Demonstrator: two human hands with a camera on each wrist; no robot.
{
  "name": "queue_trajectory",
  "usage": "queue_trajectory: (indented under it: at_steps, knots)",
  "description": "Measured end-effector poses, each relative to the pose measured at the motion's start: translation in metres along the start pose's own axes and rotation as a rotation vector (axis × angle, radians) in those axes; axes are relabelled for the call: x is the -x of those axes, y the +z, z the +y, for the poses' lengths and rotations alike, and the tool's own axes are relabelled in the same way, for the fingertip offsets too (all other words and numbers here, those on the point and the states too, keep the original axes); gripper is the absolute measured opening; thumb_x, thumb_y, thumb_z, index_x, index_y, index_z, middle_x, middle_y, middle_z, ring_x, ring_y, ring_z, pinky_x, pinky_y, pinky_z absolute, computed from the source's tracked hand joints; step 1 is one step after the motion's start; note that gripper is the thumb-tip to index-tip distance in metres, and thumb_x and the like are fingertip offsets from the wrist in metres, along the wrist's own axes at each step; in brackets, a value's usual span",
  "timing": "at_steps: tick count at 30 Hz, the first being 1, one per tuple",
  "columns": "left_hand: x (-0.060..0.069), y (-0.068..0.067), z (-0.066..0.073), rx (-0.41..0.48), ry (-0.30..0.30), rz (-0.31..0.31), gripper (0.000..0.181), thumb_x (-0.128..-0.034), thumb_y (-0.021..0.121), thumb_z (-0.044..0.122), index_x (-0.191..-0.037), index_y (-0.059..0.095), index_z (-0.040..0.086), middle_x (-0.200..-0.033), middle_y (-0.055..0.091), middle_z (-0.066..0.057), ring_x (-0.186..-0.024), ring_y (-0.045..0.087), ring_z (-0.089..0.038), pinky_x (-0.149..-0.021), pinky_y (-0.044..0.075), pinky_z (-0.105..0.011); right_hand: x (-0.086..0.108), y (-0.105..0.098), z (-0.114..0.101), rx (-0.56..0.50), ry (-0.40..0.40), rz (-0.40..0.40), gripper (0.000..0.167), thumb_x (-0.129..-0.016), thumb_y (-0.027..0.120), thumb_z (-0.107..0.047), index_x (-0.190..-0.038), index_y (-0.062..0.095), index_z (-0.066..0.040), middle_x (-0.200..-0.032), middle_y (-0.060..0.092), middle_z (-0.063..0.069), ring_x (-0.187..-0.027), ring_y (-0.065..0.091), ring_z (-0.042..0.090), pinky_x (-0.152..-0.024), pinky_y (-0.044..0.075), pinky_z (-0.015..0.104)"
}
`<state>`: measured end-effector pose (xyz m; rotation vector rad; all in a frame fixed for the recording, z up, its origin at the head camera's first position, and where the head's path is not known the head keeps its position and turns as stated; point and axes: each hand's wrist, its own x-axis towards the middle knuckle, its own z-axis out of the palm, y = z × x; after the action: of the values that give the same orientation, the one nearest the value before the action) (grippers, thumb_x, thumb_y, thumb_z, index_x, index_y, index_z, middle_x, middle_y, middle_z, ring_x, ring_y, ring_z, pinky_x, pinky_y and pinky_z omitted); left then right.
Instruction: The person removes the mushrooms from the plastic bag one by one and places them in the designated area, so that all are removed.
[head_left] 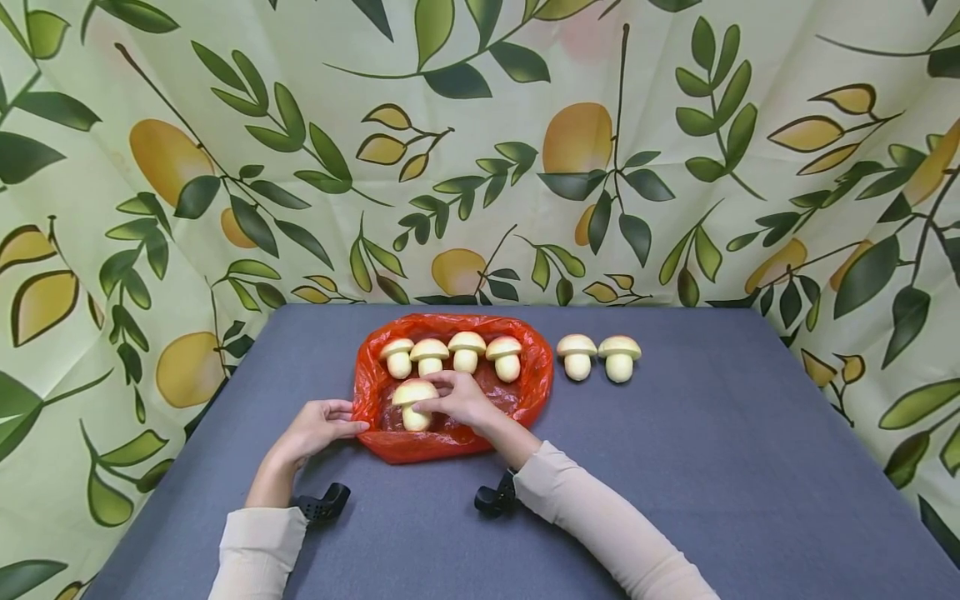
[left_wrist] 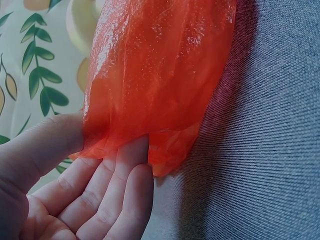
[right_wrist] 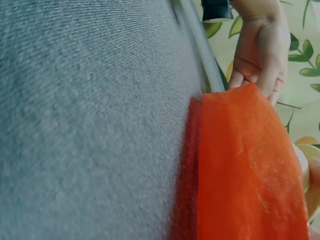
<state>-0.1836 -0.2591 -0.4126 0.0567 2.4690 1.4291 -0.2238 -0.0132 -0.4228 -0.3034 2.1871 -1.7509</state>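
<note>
A red plastic bag (head_left: 431,447) lies opened out on the table, its rim rolled into a low wall. At its left end my left hand (head_left: 318,427) grips the rim; in the left wrist view the thumb lies on one side of the red film and the fingers (left_wrist: 132,165) on the other. My right hand (head_left: 459,402) reaches over the front wall and pinches a toy-like mushroom (head_left: 412,393) with a pale cap and stem, inside the bag's front left. Whether its stem touches the bag floor I cannot tell. Behind it, several similar mushrooms (head_left: 466,350) lie in a row.
Two more mushrooms, one (head_left: 577,357) beside the other (head_left: 619,358), lie on the grey table (head_left: 675,467) right of the bag. A leaf-and-fruit patterned cloth (head_left: 480,208) hangs behind and along the sides. Black wrist devices (head_left: 324,503) sit at both wrists.
</note>
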Motion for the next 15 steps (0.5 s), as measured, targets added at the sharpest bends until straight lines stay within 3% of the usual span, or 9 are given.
queue_trajectory:
  at_steps: [15]
  knots:
    - [-0.001, 0.000, 0.000, 0.016, 0.011, -0.007, 0.043, -0.0854, 0.070, 0.009, -0.116, 0.057, -0.018, -0.095, 0.074, -0.014, -0.073, 0.063, 0.004, -0.069, 0.053, -0.018, 0.012, -0.019, -0.001, -0.040, 0.011, 0.017, 0.051, -0.080, 0.076, -0.011, -0.127, 0.059, 0.002, -0.124, 0.065, 0.022, -0.113, 0.065, 0.028, -0.084, 0.054, 0.024]
